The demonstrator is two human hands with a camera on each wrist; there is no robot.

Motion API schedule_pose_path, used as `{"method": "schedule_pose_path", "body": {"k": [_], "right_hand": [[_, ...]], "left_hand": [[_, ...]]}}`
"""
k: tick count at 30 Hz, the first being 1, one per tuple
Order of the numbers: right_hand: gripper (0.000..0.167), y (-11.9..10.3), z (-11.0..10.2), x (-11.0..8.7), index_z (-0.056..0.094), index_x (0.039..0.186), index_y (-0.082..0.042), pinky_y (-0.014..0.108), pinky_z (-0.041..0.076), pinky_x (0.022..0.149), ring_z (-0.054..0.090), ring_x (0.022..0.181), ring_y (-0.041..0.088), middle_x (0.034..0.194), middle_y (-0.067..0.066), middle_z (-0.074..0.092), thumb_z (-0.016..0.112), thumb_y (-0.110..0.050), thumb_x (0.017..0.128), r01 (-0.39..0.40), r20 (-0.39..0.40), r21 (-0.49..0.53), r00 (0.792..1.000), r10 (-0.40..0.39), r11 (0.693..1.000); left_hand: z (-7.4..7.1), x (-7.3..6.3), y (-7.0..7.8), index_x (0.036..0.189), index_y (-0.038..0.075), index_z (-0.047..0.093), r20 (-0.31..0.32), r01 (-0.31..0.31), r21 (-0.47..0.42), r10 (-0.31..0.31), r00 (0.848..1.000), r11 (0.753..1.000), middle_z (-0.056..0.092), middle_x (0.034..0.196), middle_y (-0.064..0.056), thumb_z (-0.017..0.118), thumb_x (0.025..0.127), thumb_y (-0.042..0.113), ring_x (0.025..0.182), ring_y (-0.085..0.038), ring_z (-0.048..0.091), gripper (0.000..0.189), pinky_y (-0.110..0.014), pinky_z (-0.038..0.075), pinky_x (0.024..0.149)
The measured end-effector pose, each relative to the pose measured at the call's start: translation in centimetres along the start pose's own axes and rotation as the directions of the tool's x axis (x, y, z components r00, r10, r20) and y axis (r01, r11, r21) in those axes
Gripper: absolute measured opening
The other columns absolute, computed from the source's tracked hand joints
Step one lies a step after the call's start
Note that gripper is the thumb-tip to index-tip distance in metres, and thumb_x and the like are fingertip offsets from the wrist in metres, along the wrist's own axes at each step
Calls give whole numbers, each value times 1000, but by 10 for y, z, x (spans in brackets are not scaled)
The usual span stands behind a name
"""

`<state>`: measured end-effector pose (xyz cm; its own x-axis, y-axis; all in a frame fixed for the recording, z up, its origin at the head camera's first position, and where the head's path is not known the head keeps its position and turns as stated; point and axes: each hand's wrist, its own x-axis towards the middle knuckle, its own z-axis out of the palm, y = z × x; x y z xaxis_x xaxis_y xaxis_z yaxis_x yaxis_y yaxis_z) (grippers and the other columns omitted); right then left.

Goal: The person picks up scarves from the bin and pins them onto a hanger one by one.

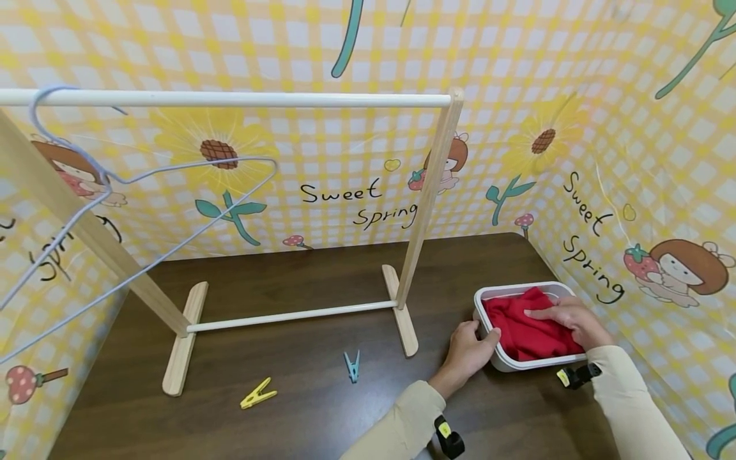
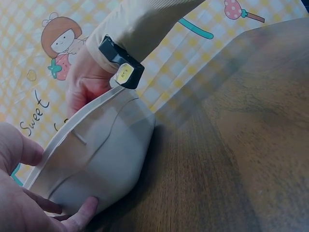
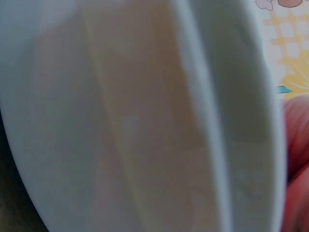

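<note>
A white plastic basin (image 1: 506, 364) sits at the right of the table with a crumpled red cloth (image 1: 531, 335) inside. My left hand (image 1: 468, 351) grips the basin's near left corner. Its thumb lies over the rim and its fingers press the outer wall, as the left wrist view shows. Over the basin's right side reaches my right hand (image 1: 575, 321); it holds the red cloth between thumb and fingers, most of which are hidden. The basin wall (image 3: 135, 121) fills most of the blurred right wrist view.
A wooden rack with a white top bar (image 1: 259, 99) stands left of the basin. From the bar hangs a blue wire hanger (image 1: 172, 252). A yellow clothespin (image 1: 257, 394) and a blue clothespin (image 1: 352, 367) lie on the table in front. Patterned cloth walls enclose the back and sides.
</note>
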<state>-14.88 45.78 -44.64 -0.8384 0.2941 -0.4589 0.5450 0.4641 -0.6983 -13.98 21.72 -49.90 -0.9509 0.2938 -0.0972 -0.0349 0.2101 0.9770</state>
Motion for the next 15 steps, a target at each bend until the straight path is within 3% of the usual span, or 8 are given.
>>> {"method": "schedule_pose_path", "body": {"k": [7,15], "right_hand": [[22,0,-2,-4,67,71,-26,22,51,63,58,67,7,68,-16,63,74,-27,92,9,-11,96,1000,-8,995],[26,-13,-3,-13,68,67,-28,24,52,63,58,70,9,68,-15,63,75,-33,91,53,-88,115,995,-43,992]], "left_hand": [[-2,-2,-1,113,4,73,4,-11,-11,11,1000,1000,67,108,-6,70,93,34,100,-18,61,36,-29,53,86],[-3,-1,-1,108,10,74,31,26,-29,-25,999,999,66,103,-4,74,90,33,89,-11,55,29,-25,48,74]]}}
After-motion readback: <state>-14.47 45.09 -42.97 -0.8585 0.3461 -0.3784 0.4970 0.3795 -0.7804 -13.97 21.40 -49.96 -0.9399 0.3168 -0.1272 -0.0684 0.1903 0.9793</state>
